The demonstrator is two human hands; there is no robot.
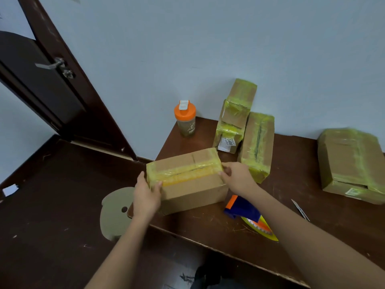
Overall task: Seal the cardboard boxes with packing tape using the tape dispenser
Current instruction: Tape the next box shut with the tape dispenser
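Taped cardboard box at surface corner, gripped endwise: left hand fingers curled on edge, right hand pinching opposite end.

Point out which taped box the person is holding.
The box at the table's near left corner, held between left hand and right hand; the other boxes stand untouched by the wall.

Around the held box, bare worktop is lying open to its right, toward the large taped box. Behind it, the bottle and leaning taped boxes are crowding the wall; the tape dispenser is blocking its near-right corner.
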